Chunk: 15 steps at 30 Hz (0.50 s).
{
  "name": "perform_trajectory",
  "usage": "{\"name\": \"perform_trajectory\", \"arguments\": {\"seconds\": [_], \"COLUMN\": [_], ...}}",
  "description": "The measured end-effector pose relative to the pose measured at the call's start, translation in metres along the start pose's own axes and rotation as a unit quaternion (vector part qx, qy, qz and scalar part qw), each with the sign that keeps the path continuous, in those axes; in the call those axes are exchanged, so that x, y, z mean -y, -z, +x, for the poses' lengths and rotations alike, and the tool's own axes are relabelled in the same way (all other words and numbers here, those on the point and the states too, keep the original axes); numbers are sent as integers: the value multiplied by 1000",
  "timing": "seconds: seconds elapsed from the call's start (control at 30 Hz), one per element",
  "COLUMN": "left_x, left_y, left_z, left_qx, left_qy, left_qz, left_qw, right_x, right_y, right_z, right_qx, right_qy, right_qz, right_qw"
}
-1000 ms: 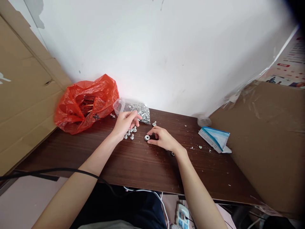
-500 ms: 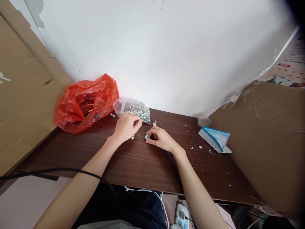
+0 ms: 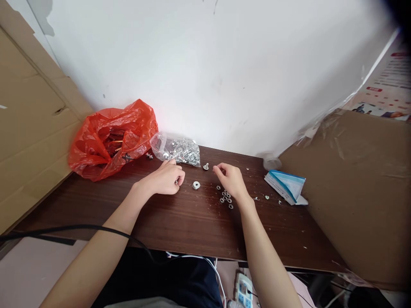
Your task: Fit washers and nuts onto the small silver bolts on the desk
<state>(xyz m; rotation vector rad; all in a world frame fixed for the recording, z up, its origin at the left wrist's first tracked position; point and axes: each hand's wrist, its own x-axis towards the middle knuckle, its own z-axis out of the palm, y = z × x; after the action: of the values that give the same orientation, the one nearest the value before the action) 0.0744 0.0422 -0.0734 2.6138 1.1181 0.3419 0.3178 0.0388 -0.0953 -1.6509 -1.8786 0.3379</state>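
My left hand is closed low over the dark table, with a small metal piece, likely a screw, showing at its fingertips. A round metal washer-like piece lies on the wood between my hands. Near my right hand, a small screw with a wide head stands on the table. My right hand's thumb and fingers are curved and apart, with nothing visible between them. Several hex nuts lie beside its wrist. Behind my left hand is a clear bag of metal parts.
An open red plastic bag sits at the left by the cardboard. On the right are a blue-edged zip bag, a small clear cup and a cardboard box. A black cable crosses my left forearm.
My right hand has let go of the round metal piece and moved right and away, uncovering the nuts. My left hand has come down from beside the clear bag and closed on a small piece.
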Motion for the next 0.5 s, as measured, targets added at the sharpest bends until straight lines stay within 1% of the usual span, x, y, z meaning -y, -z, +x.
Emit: {"name": "perform_trajectory", "arguments": {"seconds": [0.1,0.23,0.33,0.5], "left_x": [2,3,2,-3], "left_y": [-3,-5,-4,-2], "left_z": [1,1,2,1], "left_qx": [-4,-2,-3,-13], "left_qy": [3,5,5,-3], "left_qz": [-2,5,4,2], "left_qw": [1000,1000,1000,1000], "right_x": [-6,-13,-19,-27], "right_y": [5,9,9,9], "right_z": [0,0,-1,0], "right_qx": [64,140,165,191], "right_qy": [-13,-13,-14,11], "right_qz": [-30,-14,-1,-5], "right_qw": [997,990,986,981]}}
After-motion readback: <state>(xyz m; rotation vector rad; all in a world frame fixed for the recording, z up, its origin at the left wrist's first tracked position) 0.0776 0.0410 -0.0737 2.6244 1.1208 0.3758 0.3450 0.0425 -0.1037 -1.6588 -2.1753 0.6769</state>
